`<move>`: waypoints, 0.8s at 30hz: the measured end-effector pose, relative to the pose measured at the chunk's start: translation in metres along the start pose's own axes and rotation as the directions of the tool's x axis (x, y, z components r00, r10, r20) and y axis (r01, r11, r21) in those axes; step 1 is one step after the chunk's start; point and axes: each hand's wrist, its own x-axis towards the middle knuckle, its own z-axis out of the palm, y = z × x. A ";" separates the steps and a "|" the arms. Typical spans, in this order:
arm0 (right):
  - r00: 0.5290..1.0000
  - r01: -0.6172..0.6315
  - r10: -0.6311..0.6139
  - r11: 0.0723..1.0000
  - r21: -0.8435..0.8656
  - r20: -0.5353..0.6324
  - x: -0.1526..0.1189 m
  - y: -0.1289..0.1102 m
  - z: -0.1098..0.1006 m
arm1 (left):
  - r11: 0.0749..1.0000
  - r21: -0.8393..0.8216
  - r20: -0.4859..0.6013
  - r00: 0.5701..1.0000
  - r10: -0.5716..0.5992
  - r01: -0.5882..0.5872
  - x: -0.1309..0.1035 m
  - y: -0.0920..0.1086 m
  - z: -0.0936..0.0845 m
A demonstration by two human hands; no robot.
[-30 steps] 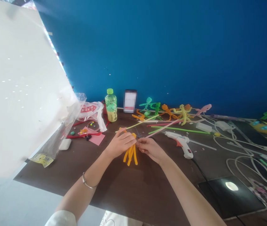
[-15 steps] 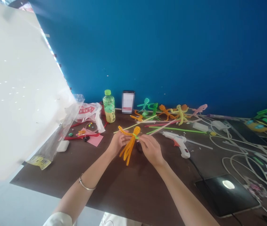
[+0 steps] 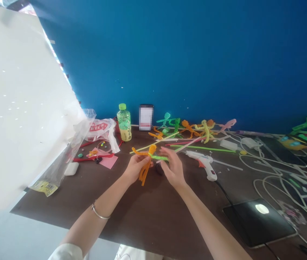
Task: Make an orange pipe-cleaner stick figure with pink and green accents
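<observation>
An orange pipe cleaner figure (image 3: 151, 150) is pinched by my left hand (image 3: 136, 167) around its body, above the table. It has a coiled round head, an orange arm reaching left and loose orange strands hanging down. A light green coiled arm (image 3: 160, 157) sticks out to the right. My right hand (image 3: 173, 168) is beside the tip of that green arm, with its thumb and fingers apart. Whether a fingertip touches the tip I cannot tell. Behind the hands lie yellow, pink and green pipe cleaners (image 3: 204, 148).
Several finished pipe cleaner figures (image 3: 188, 129) line the wall. A green-capped bottle (image 3: 124, 124) and a phone (image 3: 146, 117) stand at the back. Right of my hands lie a glue gun (image 3: 207, 166), white cables (image 3: 262, 180) and a black tablet (image 3: 259, 225). Plastic bags (image 3: 99, 130) are on the left.
My right hand has loosened its grip and opened, uncovering the green arm. My left hand has closed round the figure's body, and the figure has shifted slightly left.
</observation>
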 end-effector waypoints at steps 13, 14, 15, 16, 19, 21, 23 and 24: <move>0.889 -0.458 0.456 0.883 0.104 0.044 0.006 -0.002 0.001 | 0.993 -0.037 0.014 0.994 0.109 -0.109 0.000 0.002 -0.004; 0.890 -0.455 0.452 0.885 0.098 0.055 0.006 0.000 0.000 | 0.992 -0.043 0.001 0.993 0.115 -0.114 0.000 0.004 -0.004; 0.892 -0.452 0.447 0.887 0.094 0.069 0.006 0.001 -0.001 | 0.992 -0.046 -0.013 0.993 0.115 -0.116 0.001 0.005 -0.005; 0.894 -0.447 0.440 0.890 0.093 0.086 0.007 0.001 -0.001 | 0.992 -0.045 -0.031 0.993 0.113 -0.114 0.002 0.005 -0.006; 0.897 -0.436 0.422 0.894 0.101 0.134 0.007 -0.003 -0.001 | 0.994 -0.044 -0.078 0.992 0.099 -0.102 0.004 0.004 -0.010; 0.894 -0.437 0.419 0.893 0.108 0.159 0.007 -0.006 -0.001 | 0.994 -0.054 -0.091 0.992 0.091 -0.096 0.006 0.003 -0.012; 0.888 -0.451 0.431 0.885 0.120 0.161 0.007 -0.007 0.000 | 0.993 -0.073 -0.086 0.993 0.083 -0.090 0.007 0.003 -0.014; 0.884 -0.460 0.441 0.878 0.130 0.153 0.007 -0.007 0.000 | 0.993 -0.086 -0.074 0.994 0.079 -0.086 0.008 0.004 -0.015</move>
